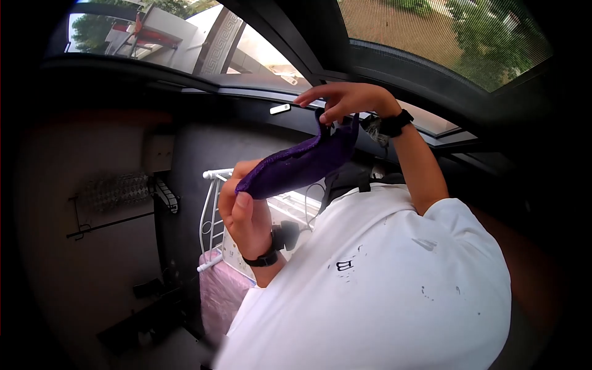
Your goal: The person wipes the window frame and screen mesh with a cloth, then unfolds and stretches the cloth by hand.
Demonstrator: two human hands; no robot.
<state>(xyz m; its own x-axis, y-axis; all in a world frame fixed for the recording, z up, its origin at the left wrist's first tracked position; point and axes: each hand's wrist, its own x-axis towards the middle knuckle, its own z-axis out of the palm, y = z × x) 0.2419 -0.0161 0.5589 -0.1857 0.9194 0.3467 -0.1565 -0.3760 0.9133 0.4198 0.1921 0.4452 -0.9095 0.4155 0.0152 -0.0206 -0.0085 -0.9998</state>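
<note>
A dark purple piece of cloth (pixel 299 161) with fuzzy-looking edges is stretched at a slant between my two hands; which garment or cloth it is, I cannot make out. My left hand (pixel 245 213) pinches its lower end between thumb and fingers. At the upper end, my right hand (pixel 353 100) is bent over the cloth, its thumb and some fingers on the narrow upper parts while the forefinger points out to the left. Something small and dark under the right fingers is partly hidden. Both wrists wear black bands.
Beyond the hands is a window frame (pixel 271 92) with a small white object (pixel 280 109) on its sill. Below stand a white metal rack (pixel 209 213) and a pink plastic-looking covering (pixel 225 287). A wall-mounted rail (pixel 114 225) is at the left.
</note>
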